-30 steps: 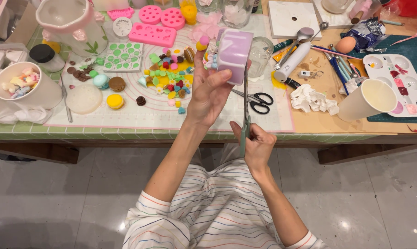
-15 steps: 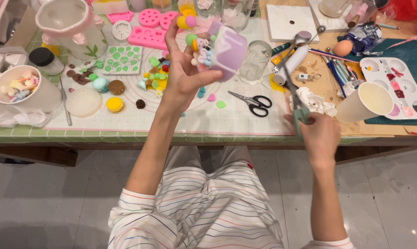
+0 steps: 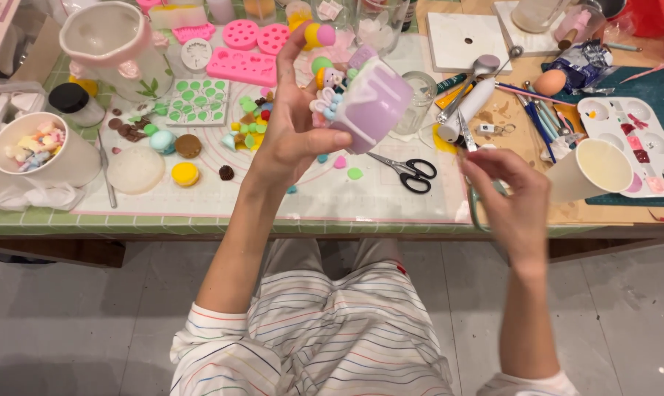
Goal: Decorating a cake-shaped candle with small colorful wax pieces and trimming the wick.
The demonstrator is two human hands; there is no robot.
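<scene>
Left hand (image 3: 292, 139) grips a lilac cup (image 3: 372, 103), tilted and raised over the mat (image 3: 361, 194), small coloured ornaments stuck on its side. Right hand (image 3: 512, 194) is closed on a thin metal tool (image 3: 473, 187) at the table edge, near the black scissors (image 3: 409, 170) and white paper cup (image 3: 589, 172).
</scene>
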